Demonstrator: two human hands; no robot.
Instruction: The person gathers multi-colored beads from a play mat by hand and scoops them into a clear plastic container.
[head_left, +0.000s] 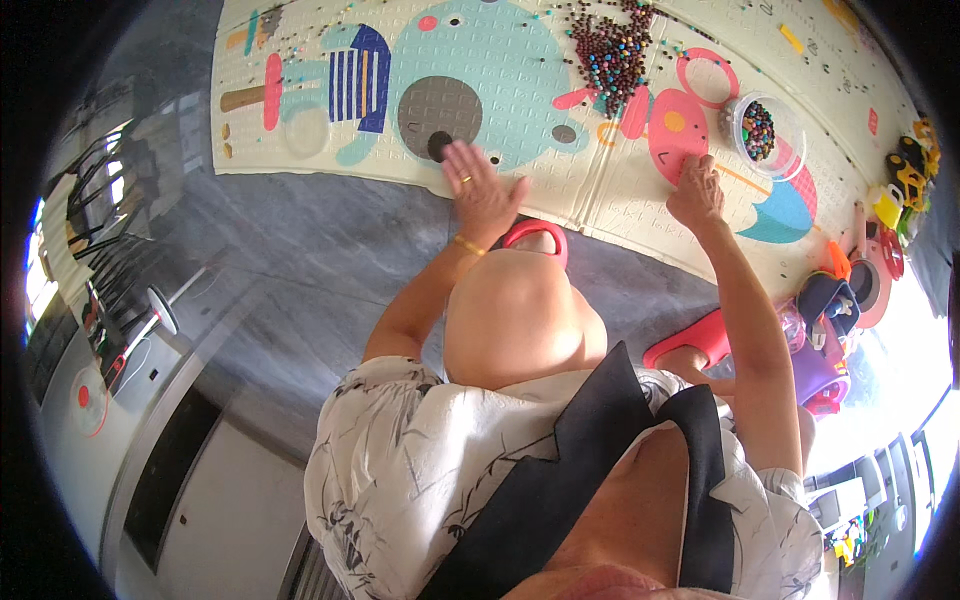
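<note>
My left hand rests near the front edge of a printed foam play mat, palm down with the fingers spread and a ring on one finger. Low over the mat, just in front of a clear plastic tub, is my right hand with its fingers curled down; whether a small thing is between the fingertips cannot be told. The tub holds many small coloured beads. Beyond both hands a pile of mostly brown beads, mixed with blue and pink ones, lies on the mat.
Loose beads are scattered over the far part of the mat. Toy vehicles, a pink toy pan and a dark blue toy container stand along the right side. A white floor fan or stand is at the left on the grey floor.
</note>
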